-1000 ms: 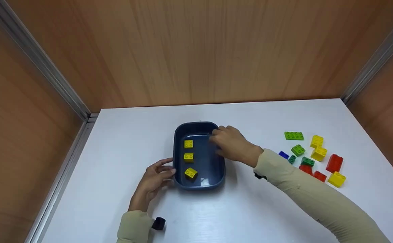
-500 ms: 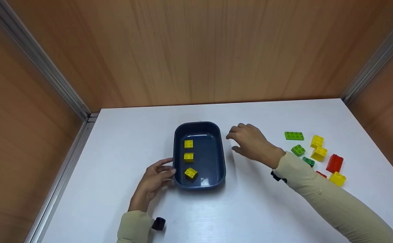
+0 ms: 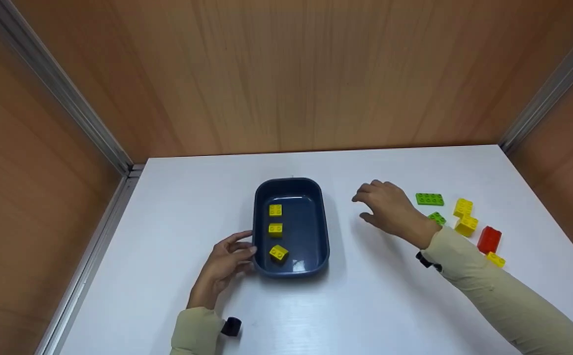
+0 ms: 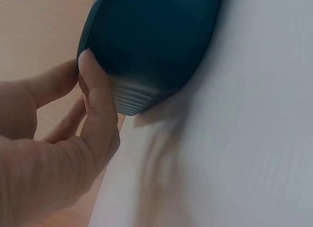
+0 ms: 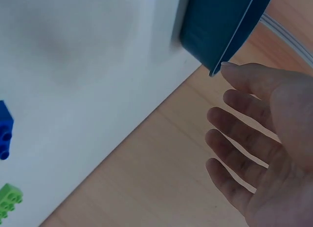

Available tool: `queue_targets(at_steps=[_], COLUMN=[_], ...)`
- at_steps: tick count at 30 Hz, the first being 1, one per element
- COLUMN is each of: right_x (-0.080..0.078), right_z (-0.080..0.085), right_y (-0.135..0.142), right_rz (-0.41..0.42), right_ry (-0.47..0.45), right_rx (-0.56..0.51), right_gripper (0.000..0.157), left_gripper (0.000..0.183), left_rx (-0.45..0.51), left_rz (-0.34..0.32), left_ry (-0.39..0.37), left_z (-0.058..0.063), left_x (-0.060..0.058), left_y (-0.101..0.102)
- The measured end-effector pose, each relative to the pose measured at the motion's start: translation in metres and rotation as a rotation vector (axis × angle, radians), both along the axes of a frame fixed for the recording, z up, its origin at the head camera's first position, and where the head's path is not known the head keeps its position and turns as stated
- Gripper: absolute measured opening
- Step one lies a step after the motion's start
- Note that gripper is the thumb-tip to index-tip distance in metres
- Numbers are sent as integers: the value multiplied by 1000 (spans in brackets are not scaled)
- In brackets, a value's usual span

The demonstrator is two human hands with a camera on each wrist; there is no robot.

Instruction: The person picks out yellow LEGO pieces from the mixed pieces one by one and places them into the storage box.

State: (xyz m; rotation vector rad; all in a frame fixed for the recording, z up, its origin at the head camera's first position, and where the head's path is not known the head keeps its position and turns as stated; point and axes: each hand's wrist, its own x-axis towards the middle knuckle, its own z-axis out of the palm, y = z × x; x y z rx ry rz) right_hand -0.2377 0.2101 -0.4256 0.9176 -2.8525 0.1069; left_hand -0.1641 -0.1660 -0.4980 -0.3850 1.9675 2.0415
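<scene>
A dark blue tray (image 3: 290,272) stands on the table with three yellow bricks, among them a middle brick (image 3: 275,230), in a row along its left side. My left hand (image 3: 222,264) holds the tray's left rim, thumb and fingertips at its edge in the left wrist view. My right hand (image 3: 389,209) hovers right of the tray, fingers apart and lightly bent, holding nothing. It is nearest a light green brick (image 3: 436,218), partly hidden by the wrist. In the right wrist view, a blue brick (image 5: 5,131) and a green brick (image 5: 9,200) show at the left edge.
At the right lie a long green brick (image 3: 429,199), two touching yellow bricks (image 3: 466,226), a red brick (image 3: 489,240) and another yellow brick (image 3: 495,259). The right sleeve (image 3: 493,281) covers part of this group. A wooden wall (image 3: 286,74) stands behind the table.
My right hand has left the tray's right side and moved right toward the loose bricks. Its arm now covers more of them. The left hand and the tray have stayed in place.
</scene>
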Motion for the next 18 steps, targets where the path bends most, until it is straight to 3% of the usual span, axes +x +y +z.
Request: queue_targets(at_steps=[18], right_x=[5], right_z=[-7], right_y=[57], right_rz=[-78], right_ry=[-42], right_rx=[-18], right_gripper=[37], left_gripper=[49], left_rx=[10], left_rz=[4], left_ry=[9], left_z=[-1], left_x=[-2], left_y=[0])
